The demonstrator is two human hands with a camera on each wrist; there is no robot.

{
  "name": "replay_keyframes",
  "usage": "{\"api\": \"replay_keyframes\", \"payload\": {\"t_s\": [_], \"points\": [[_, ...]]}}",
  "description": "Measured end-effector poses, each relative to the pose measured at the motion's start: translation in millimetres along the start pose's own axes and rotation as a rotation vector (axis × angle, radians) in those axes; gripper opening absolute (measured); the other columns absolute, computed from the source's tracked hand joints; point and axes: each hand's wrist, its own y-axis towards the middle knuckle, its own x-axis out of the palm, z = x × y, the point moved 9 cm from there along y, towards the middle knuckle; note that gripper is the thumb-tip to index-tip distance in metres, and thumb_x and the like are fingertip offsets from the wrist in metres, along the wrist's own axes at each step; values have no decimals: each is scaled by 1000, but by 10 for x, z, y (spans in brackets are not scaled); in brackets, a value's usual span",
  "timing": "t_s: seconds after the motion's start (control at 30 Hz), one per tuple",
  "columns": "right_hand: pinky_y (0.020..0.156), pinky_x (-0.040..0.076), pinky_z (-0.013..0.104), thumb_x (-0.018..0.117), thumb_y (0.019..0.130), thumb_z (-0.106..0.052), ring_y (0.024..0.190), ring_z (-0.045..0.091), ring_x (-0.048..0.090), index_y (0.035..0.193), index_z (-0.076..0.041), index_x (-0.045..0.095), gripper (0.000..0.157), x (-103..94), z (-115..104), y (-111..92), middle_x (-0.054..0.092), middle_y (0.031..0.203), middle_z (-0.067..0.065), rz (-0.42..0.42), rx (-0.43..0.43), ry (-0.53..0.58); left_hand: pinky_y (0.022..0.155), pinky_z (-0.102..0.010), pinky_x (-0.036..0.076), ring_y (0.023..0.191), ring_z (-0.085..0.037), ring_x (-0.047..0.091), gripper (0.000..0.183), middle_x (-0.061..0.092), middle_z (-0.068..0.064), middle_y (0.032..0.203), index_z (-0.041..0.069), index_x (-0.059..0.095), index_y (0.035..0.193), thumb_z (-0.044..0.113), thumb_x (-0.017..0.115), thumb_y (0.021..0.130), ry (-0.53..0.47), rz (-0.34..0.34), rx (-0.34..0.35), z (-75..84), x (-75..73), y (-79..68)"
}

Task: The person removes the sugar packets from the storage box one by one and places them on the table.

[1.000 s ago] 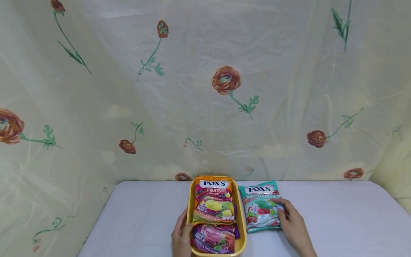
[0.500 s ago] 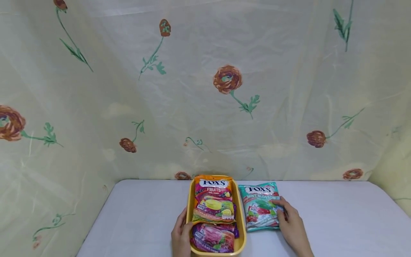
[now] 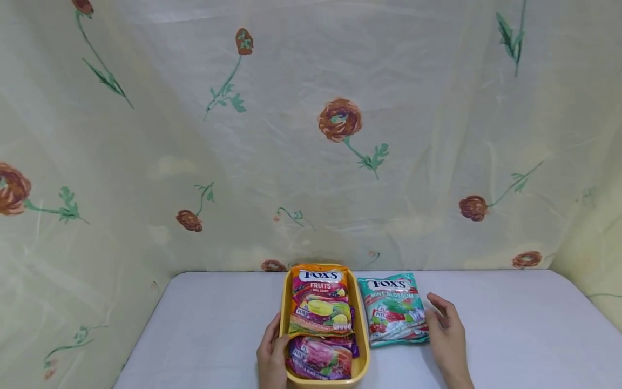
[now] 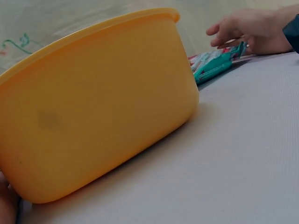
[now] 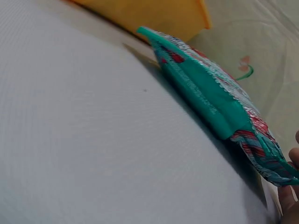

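Note:
My left hand (image 3: 272, 354) holds the left side of a yellow plastic tray (image 3: 363, 351), its thumb at the rim and fingers along the outer wall. An orange bag of Fox's fruit candy (image 3: 320, 302) lies in the tray, overlapping a purple candy bag (image 3: 320, 359). Right of the tray lies a teal Fox's Mint Blossom candy bag (image 3: 393, 310). Beside that bag's right edge is my right hand (image 3: 446, 335), fingers spread from the thumb. In the right wrist view, its fingertips (image 5: 293, 155) show right at the teal bag's corner (image 5: 201, 93).
The tray and bags rest on a white-covered table (image 3: 209, 324). A pale curtain with printed flowers (image 3: 398, 216) hangs behind the table and along both sides. The teal bag lies close against the tray's right wall.
My right hand's fingers have come off the top of the teal candy bag and moved to its right edge. The left hand stays at the tray. The head view has shifted slightly.

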Motion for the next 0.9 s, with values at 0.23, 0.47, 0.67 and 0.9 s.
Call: {"api": "replay_keyframes", "payload": {"t_s": [0.23, 0.47, 0.67, 0.9], "points": [[94, 39, 0, 43, 99, -18, 126, 1, 44, 135, -15, 45, 36, -88, 31, -58, 49, 138, -1, 17, 78, 166, 106, -47, 41, 131, -35, 44, 50, 45, -22, 143, 3, 43, 140, 9, 44, 90, 9, -4, 3, 9, 18, 5], [100, 38, 5, 38, 91, 8, 123, -4, 46, 135, -1, 41, 45, -23, -164, -213, 52, 134, -2, -131, -60, 386, 106, -48, 42, 132, -36, 43, 51, 42, -20, 145, 4, 42, 141, 12, 44, 90, 29, 3, -22, 1, 13, 18], [97, 36, 1, 45, 94, -2, 125, -9, 39, 135, -6, 44, 41, 12, -251, -289, 51, 135, -8, -183, -88, 232, 108, -48, 40, 133, -35, 43, 51, 44, -20, 144, 5, 44, 139, 9, 44, 88, 30, 35, -37, -5, -13, 11], [95, 41, 4, 46, 93, 1, 120, -11, 45, 132, -1, 46, 39, -29, -308, -316, 55, 132, -11, -188, -135, 236, 109, -47, 39, 135, -34, 40, 53, 43, -17, 146, 7, 44, 139, 10, 44, 87, 12, 29, -72, -37, 18, 13]]}}
